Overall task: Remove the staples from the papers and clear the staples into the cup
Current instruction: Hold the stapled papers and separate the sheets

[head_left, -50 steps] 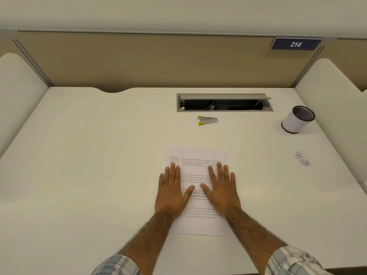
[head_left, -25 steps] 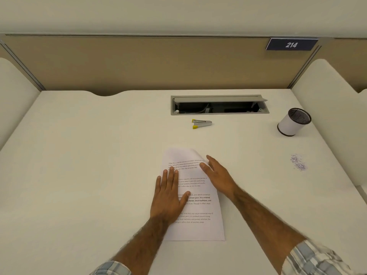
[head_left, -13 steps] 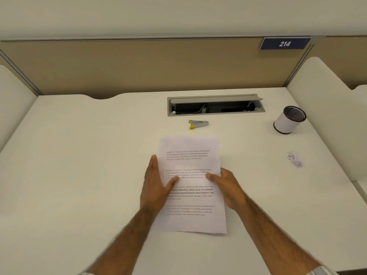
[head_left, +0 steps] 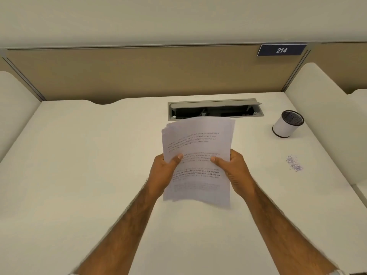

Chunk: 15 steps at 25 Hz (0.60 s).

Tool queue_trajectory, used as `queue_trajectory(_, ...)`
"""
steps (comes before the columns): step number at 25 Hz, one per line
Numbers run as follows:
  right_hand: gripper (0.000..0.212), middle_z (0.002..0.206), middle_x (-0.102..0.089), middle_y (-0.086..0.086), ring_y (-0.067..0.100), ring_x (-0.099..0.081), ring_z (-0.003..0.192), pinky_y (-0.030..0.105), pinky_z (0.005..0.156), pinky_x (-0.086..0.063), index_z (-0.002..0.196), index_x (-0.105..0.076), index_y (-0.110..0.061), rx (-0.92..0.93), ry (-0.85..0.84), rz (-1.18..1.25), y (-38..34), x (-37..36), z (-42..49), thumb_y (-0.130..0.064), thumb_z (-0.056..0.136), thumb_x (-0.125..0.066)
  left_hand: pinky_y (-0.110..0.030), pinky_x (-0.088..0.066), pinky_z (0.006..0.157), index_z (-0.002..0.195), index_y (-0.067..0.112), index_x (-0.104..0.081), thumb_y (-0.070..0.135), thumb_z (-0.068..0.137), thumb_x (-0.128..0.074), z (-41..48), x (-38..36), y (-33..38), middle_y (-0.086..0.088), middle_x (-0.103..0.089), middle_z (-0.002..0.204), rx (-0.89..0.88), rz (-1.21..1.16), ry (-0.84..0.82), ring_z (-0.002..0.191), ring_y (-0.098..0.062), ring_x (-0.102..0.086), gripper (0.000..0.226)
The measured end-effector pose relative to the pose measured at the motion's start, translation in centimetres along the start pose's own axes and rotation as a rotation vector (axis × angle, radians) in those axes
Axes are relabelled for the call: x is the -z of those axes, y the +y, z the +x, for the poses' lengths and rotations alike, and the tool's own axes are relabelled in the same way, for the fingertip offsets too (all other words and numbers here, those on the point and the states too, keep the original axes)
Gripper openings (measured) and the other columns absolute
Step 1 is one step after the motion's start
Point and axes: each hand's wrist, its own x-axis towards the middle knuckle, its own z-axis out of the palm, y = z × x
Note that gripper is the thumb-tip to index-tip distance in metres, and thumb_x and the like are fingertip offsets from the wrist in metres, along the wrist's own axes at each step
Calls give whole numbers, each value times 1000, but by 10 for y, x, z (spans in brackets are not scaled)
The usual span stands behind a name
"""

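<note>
A stack of printed white papers (head_left: 198, 143) is lifted off the desk and tilted toward me, its sheets fanned slightly at the top left. My left hand (head_left: 164, 173) grips its left edge with the thumb on top. On the right edge, my right hand (head_left: 234, 173) holds it the same way. A white cup (head_left: 286, 126) with a dark mesh inside stands at the far right. A small pile of loose staples (head_left: 294, 165) lies on the desk in front of the cup. The staple remover is hidden behind the papers.
An open grey cable tray (head_left: 215, 109) is sunk into the white desk (head_left: 79, 175) just beyond the papers. Rounded white side dividers (head_left: 317, 116) flank the desk, and a tan back panel carries a sign reading 214 (head_left: 281, 50).
The papers lay flat under both palms. Both hands slid to the sheets' sides, gripped them, and raised the stack off the desk, covering the staple remover.
</note>
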Motion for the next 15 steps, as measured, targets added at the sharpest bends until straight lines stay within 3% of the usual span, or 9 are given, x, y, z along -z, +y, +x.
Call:
queue_trajectory(6,25,105,-76,-2,21,-72,94,32,78,-61,108,-70,-27,283,92,-37,-34,-3,-10,-9,90,-70,-36,-65,79,106,44,-75,41,87,-73,-12,-7,41,8,-80,107,-263,-11,54,99,-20,-76,18)
queue_trajectory(9,29,105,-74,-3,20,-70,99,28,77,-59,112,-66,-25,225,125,-65,-19,1,-12,-8,88,-69,-41,-64,88,108,37,-74,47,76,-79,-13,-2,24,8,-80,107,-192,-9,55,102,-16,-76,34)
queue_trajectory(12,27,98,-76,-1,27,-71,97,26,72,-57,105,-69,-21,143,168,-22,4,-3,-16,-12,80,-65,-55,-60,95,105,39,-77,32,88,-78,-15,-7,2,6,-81,109,-120,49,18,102,-18,-76,19)
queue_trajectory(15,28,91,-74,-5,17,-70,89,21,66,-55,100,-68,-27,193,213,-31,2,-4,-22,-2,89,-60,-45,-64,89,107,43,-74,27,94,-74,-18,-12,2,12,-80,106,-140,60,23,98,-14,-76,21)
